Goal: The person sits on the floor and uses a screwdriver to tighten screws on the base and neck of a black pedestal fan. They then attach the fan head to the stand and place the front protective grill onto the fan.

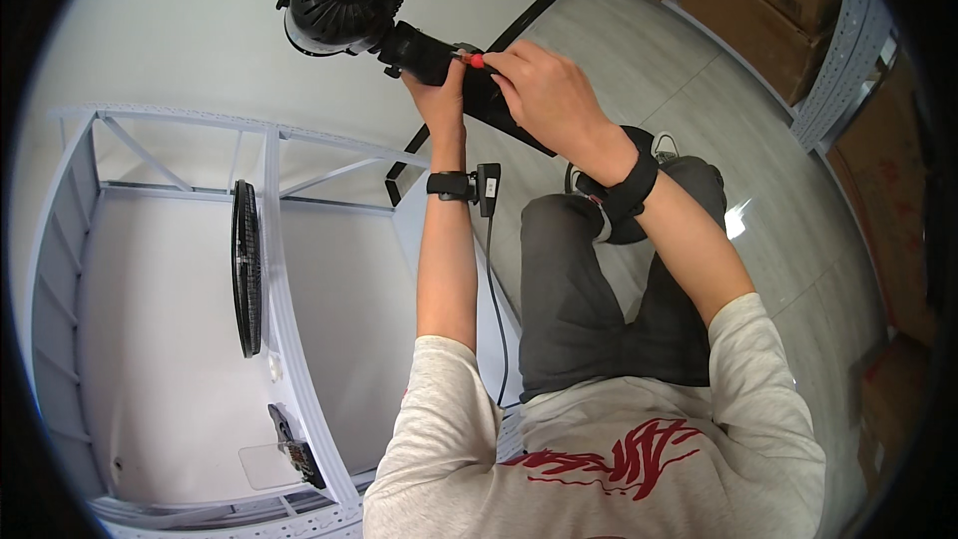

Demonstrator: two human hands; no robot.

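Note:
A black fan motor housing (344,2) with a slotted round back is at the upper left, joined to a black neck (424,55). My left hand (439,98) grips the neck from below, its fingers partly hidden behind it. My right hand (551,95) is closed around a small screwdriver (476,60) with a red part showing. The screwdriver's tip points at the neck's side, close to my left thumb; whether it sits in a screw is too small to tell. A black pole runs down behind my right hand.
To the left stands a white metal shelf (271,240). A round black fan grille (246,269) stands edge-on on it, with a small dark part (294,447) nearer me. Cardboard boxes (763,15) fill a rack at right. A cable (494,289) hangs from my left wrist strap.

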